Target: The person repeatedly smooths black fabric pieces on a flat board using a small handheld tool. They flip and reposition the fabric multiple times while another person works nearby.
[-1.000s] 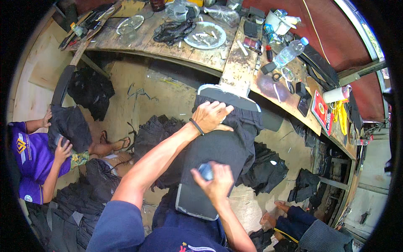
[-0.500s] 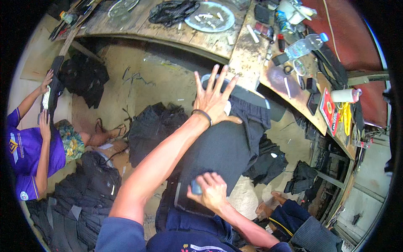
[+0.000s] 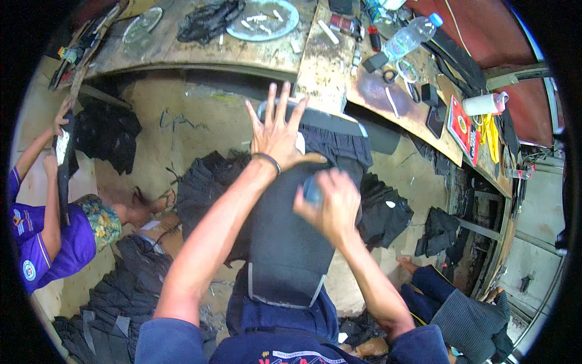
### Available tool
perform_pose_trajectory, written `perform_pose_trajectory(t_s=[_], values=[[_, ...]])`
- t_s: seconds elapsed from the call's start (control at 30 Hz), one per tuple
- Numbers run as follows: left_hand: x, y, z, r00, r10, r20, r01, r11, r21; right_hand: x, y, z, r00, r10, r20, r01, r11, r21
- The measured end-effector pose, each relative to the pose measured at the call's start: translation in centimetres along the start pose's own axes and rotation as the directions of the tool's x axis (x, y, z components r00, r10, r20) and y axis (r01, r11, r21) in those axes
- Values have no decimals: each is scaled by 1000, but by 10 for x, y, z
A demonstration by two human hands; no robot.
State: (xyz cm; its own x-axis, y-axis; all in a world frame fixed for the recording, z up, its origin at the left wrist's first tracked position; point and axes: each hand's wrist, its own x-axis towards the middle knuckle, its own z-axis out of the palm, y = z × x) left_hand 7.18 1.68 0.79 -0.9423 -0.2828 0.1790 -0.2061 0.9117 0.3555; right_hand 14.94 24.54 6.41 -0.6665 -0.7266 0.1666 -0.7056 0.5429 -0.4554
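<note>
Garment (image 3: 294,224) on board (image 3: 332,122), table (image 3: 254,56) beyond

Across the chest of your navy T-shirt (image 3: 260,350) you have a row of red capital letters, cut off by the lower edge, with a pale strip of tiny print and a small yellow motif above it. To your right, the red booklet (image 3: 462,127) on the bench carries a round emblem and bold white lettering along one edge. Your clear plastic bottle (image 3: 412,36) has a printed label too small to read. At your left, the co-worker's purple shirt (image 3: 66,255) shows a yellow emblem, and its sleeve a round white badge.
</note>
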Motion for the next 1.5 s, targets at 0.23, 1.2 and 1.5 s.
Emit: perform_pose_trajectory(t_s=[0.23,1.2,1.5], values=[[-4,-5,5,999,27,-46,-30,998,-63,-12,-25,-12,950,92,300,-122,989,83],[-454,152,-91,252,588,768,615,516,-597,-468,-30,-123,169,807,566,-919,-78,386],[-407,205,96,568,125,813,537,693,-481,-455,206,-27,185,928,-324,-929,273,251]])
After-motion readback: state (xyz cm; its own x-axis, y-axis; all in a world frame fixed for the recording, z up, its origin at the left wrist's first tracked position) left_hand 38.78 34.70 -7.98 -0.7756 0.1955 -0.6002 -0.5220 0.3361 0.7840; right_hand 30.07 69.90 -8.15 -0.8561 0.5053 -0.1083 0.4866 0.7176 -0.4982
